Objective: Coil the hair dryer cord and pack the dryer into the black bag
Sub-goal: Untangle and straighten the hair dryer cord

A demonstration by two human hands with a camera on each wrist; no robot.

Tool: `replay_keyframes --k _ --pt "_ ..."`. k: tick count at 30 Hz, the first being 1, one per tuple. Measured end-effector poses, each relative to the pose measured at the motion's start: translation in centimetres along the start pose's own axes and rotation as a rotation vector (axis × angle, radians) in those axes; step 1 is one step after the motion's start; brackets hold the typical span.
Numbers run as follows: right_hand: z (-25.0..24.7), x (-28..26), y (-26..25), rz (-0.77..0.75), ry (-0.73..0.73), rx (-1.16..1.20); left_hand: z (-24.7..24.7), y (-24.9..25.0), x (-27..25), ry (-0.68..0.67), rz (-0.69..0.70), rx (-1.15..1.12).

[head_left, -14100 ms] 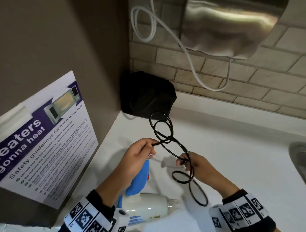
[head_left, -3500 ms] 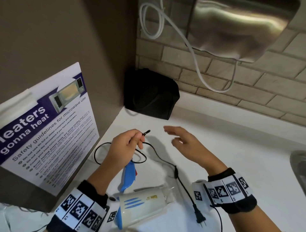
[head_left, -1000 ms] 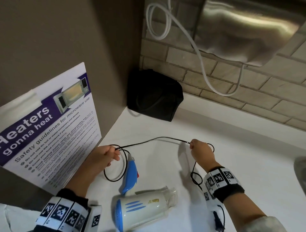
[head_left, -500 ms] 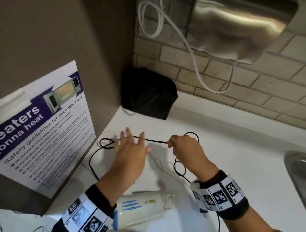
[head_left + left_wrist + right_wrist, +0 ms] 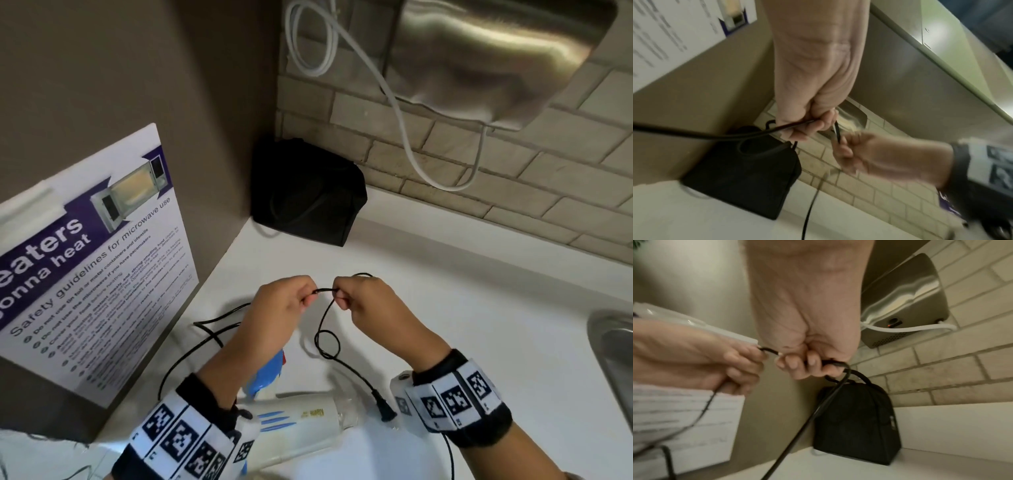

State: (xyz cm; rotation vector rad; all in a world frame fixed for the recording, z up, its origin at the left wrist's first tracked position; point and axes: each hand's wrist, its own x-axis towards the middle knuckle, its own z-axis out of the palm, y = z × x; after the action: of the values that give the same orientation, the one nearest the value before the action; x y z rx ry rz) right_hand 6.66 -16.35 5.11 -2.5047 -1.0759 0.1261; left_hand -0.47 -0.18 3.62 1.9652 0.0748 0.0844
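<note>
Running between two pinching hands, the black cord (image 5: 325, 329) is the thing everything turns on: a short taut stretch of it spans the small gap between the left hand (image 5: 277, 308) and the right hand (image 5: 370, 305), lying roughly level, side to side, above the tabletop (image 5: 462, 325). Each grip is clenched on the cord, thumb and curled fingers nipping it. From the right hand the cord drops, makes one small loose loop, then trails down to the plug (image 5: 385, 409) near the right wrist. From the left hand it sags away to the left in slack bends across the tabletop and back toward the dryer's blue handle (image 5: 269, 373).

The hair dryer (image 5: 298, 428) lies on its side below both wrists, barrel pointing right, so the free plug end belongs to the right hand and the anchored end to the left. Judging from this, the coil is barely begun; most of the cord is loose, and the next gather would likely feed from the right.

The cord is thin, round, rubbery and springy, prone to kinking. The dryer body is smooth cream plastic with blue vents. The black bag (image 5: 305, 192) is soft matte fabric, standing in the corner well beyond the hands; whether it is unzipped I cannot tell. Behind it are a pale brick wall (image 5: 513, 178), a brushed-metal hand dryer (image 5: 496, 51) and a printed poster (image 5: 96, 260).
</note>
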Motion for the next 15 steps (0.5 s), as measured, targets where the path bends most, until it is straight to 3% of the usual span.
replay_keyframes --k 9,15 --pt "2.0 0.8 4.2 0.099 -0.044 0.141 -3.4 0.2 -0.3 0.188 -0.015 -0.254" --pt "3.0 0.7 6.4 0.159 -0.036 0.170 -5.2 -3.8 0.4 0.323 -0.101 -0.346"
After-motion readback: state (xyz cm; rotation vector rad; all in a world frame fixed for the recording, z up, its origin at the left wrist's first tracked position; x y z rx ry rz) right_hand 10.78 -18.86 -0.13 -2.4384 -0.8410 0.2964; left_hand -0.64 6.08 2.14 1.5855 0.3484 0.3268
